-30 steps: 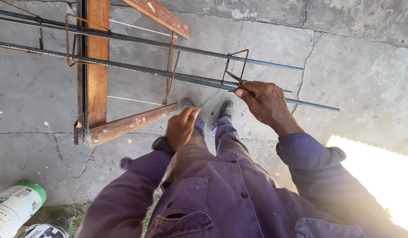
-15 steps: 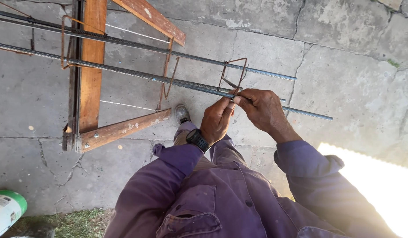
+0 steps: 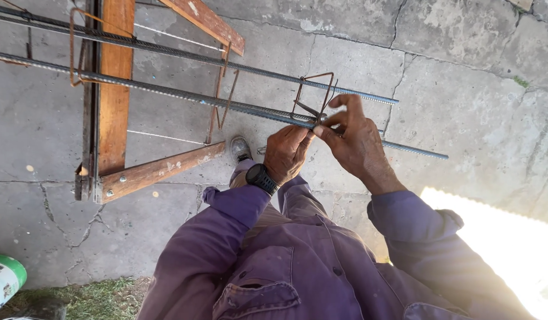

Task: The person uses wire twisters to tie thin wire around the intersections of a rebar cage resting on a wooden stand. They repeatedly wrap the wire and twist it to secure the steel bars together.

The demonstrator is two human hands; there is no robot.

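Bucket [image 3: 4, 283]: far left, bottom corner; white plastic w/ green band, smooth, cut off by frame edge; sits by a strip of grass [image 3: 90, 299].
Trestle [image 3: 111, 95]: left; worn orange-brown timber, flat planks, a bolted diagonal brace, dark metal edge. It carries the bars.
Rebars [image 3: 167, 92]: long ribbed grey steel rods, running left to right at a slight downward slant over the trestle; ends stick out past your hands on the right.
Stirrups: thin rusty wire bent into squarish loops around the bars; one far left, one mid, and the near stirrup [image 3: 312, 98] right at your fingers.
Your left hand [image 3: 286, 153]: fingers bunched tight, pinching at the bar just below the near stirrup; what's inside the pinch is too small to tell. Black watch [image 3: 262, 178] on wrist.
Your right hand [image 3: 351, 139]: thumb and forefinger pinched at the same joint, touching left fingertips; other fingers spread up, loose.
Ground [image 3: 463, 89]: cracked grey concrete slabs, rough, stained.
In the way: your purple sleeves, legs and one grey boot [image 3: 241, 148] fill lower frame; sun glare bottom right.
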